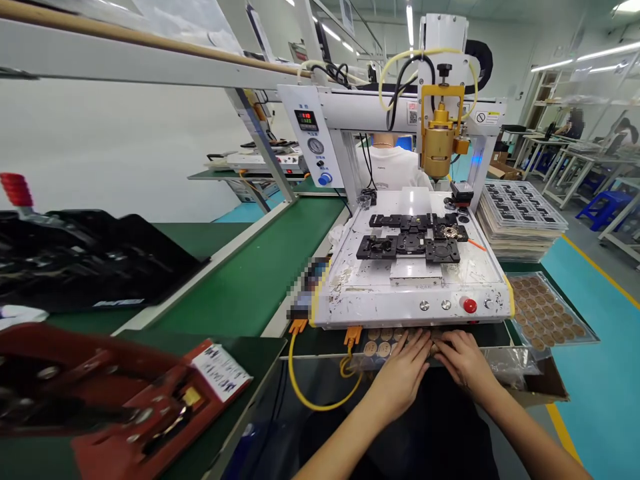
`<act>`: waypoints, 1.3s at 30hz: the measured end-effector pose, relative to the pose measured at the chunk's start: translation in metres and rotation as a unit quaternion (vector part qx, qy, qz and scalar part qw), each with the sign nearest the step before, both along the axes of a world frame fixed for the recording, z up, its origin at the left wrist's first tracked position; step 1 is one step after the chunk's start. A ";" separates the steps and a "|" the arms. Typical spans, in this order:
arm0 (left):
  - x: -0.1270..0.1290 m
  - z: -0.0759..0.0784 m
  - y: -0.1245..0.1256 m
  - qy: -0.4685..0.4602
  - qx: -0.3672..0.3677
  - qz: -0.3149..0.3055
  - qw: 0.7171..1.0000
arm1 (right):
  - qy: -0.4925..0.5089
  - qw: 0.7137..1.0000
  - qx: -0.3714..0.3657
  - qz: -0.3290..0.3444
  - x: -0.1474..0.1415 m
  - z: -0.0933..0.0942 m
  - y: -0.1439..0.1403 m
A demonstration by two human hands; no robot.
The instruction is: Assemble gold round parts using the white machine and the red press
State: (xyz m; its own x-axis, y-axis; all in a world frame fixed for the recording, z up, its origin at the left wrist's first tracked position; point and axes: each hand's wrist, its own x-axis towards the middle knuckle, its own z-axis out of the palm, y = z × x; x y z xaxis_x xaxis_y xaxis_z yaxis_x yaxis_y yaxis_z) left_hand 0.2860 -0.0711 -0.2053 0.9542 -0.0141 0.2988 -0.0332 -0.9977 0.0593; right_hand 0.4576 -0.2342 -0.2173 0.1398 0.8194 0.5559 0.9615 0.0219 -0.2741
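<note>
A clear plastic tray of round tan discs [384, 349] lies at the table's front edge, partly under the white dispensing machine [350, 303]. My left hand [407, 367] rests over this tray, its fingers stretched out and covering several discs. Beside it, my right hand [463, 360] has bent fingers drawn together at the tray's right part. Whatever those fingertips pinch is too small and hidden to make out. Black fixture blocks [411, 241] sit on the machine's bed, and one at the right carries a shiny round part [450, 232]. The gold dispensing head [440, 150] hangs above them.
At the right, another tray of brown discs [545, 310] overhangs the table edge, near stacked trays [523, 220]. A cardboard box [550, 383] stands below. Yellow cable [300, 387] loops at the front left. A red press [150, 413] occupies the left foreground. Someone in white [393, 167] sits behind the machine.
</note>
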 end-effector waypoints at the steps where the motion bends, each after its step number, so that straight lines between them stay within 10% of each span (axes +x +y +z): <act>1: 0.001 0.000 -0.001 -0.004 0.011 0.003 1.000 | -0.007 1.000 0.013 0.005 0.001 -0.002 0.000; 11: 0.006 0.005 -0.004 0.008 0.044 0.014 0.999 | -0.018 0.992 0.109 0.059 -0.027 -0.020 -0.039; 19: 0.025 -0.001 -0.025 -0.076 0.032 0.066 0.994 | 0.263 0.953 0.094 -0.116 -0.021 0.007 -0.070; 25: 0.036 0.096 -0.009 -0.214 -0.175 -0.019 0.961 | 0.377 0.904 0.070 -0.191 -0.003 0.026 -0.089; 28: 0.077 0.166 0.028 -0.278 -0.157 -0.056 0.946 | 0.358 0.918 0.049 -0.161 0.007 0.044 -0.098; 31: 0.139 0.215 0.070 -0.151 -0.140 0.007 0.979 | 0.298 0.940 0.067 -0.151 0.016 0.068 -0.102; 39: 0.255 0.248 0.116 0.174 -0.079 0.141 0.971 | 0.343 0.882 0.216 -0.240 0.032 0.116 -0.092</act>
State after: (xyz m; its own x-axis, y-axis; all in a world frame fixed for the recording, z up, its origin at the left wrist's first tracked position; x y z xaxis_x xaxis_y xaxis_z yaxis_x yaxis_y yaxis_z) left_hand 0.5407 0.0446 0.0424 0.9572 0.2820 -0.0658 0.2892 -0.9420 0.1701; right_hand 0.4897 -0.3260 -0.1009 0.8376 0.3074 0.4515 0.4999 -0.0985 -0.8604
